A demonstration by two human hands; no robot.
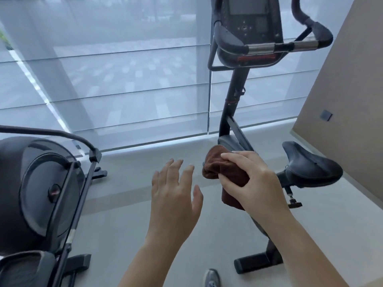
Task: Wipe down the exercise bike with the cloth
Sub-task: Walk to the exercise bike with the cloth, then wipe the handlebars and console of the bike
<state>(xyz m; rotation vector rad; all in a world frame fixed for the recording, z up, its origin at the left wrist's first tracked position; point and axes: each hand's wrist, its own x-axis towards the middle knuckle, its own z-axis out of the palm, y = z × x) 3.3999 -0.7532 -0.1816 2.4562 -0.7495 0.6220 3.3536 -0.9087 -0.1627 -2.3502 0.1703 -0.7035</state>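
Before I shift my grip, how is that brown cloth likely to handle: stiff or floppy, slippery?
Probably floppy: the cloth bunches under the right hand, and its loose end hangs below the palm. Likely light, since curled fingers alone hold it. Its napped, towel-like surface suggests it should not slip easily.

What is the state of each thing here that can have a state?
right hand: grips the cloth
cloth: bunched up in that hand
left hand: open, fingers spread, holds nothing
console screen: dark
saddle: unoccupied
window blind: lowered
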